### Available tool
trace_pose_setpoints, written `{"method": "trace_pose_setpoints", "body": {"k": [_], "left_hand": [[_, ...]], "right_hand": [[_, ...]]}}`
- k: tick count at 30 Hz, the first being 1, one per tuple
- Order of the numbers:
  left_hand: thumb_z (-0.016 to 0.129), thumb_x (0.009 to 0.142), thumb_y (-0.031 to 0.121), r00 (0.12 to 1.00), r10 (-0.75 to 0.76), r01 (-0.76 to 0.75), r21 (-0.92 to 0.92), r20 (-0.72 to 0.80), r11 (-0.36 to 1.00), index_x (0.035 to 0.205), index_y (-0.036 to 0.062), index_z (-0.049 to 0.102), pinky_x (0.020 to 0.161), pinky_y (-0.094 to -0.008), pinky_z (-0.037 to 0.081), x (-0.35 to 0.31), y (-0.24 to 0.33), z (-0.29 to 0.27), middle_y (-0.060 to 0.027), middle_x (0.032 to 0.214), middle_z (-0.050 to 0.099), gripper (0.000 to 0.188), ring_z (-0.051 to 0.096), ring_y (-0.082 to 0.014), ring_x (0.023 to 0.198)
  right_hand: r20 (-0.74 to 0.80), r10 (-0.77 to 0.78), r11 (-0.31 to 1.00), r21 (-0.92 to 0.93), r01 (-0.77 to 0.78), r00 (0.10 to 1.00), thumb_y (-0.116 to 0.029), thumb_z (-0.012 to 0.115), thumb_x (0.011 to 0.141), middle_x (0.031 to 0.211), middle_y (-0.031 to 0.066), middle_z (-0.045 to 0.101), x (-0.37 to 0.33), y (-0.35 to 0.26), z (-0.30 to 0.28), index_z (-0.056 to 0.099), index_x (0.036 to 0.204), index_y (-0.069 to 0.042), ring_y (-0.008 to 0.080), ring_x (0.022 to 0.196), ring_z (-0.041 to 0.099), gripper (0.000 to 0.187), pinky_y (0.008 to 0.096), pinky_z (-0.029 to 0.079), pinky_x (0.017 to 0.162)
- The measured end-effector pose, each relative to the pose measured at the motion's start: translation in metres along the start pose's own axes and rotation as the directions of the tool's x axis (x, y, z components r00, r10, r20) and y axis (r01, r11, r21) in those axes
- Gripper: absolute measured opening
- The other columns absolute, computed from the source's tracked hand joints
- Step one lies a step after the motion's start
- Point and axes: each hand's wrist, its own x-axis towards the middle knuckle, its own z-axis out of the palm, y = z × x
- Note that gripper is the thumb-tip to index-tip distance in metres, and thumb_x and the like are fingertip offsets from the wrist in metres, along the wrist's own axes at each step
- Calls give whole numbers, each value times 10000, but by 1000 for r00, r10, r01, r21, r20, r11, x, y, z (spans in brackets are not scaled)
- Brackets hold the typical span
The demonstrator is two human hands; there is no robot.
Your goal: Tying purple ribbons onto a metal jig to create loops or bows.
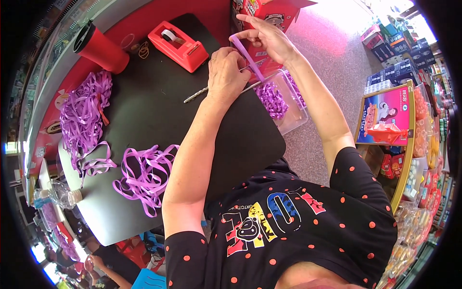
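My left hand point(226, 72) is closed round a thin metal rod point(196, 94) with a twisted end, above the far right edge of the dark table. Beyond it, my right hand point(269, 42) holds a purple ribbon point(249, 59) at its fingertips, thumb stretched out. That ribbon slants down past the left hand toward the rod and a clear plastic box. Curled purple ribbon pieces point(272, 100) fill part of the clear plastic box point(294, 123). How the ribbon meets the rod is hidden by my left fingers.
A red tape dispenser point(179, 47) and a red tumbler point(102, 50) stand at the table's far side. Purple ribbon piles point(84, 115) and a looser tangle point(147, 176) lie left on the black table point(240, 144). A red carton point(269, 12) stands beyond my hands; shelves line the right.
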Motion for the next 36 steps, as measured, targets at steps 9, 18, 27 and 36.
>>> {"method": "trace_pose_setpoints", "body": {"k": [9,18,27,36], "left_hand": [[670,641,90,1000,-5,5,-10,-4,1000,754,37,618,943,-404,408,1,0,1,-101,1080,593,135,504,-320,1077],[666,680,105,997,58,-61,70,40,996,946,158,732,1000,-401,352,-1,4,3,-80,1152,567,280,453,-282,1164],[658,724,132,998,33,-36,57,59,998,966,133,722,1010,-390,373,-2,1,-3,-110,1198,577,251,477,-299,1175],[535,799,35,910,-378,400,-600,169,693,1117,-23,551,788,-281,476,-10,45,-15,-108,995,612,323,577,-158,866]], "right_hand": [[-4,226,969,107,-224,974,-406,365,992,1186,116,608,-14,59,-6,315,1443,-117,141,1032,577,538,295,462,865],[-104,44,963,-259,-70,994,-203,411,994,1166,54,609,-112,72,16,408,1372,-66,100,982,573,402,212,468,822],[-434,189,981,46,-188,881,-190,439,996,1029,118,644,-144,15,51,457,1245,20,45,639,383,326,186,340,577],[-475,174,974,-46,-222,862,-214,525,961,942,115,662,-133,-1,51,502,1075,-48,33,583,402,203,196,343,515]]}}
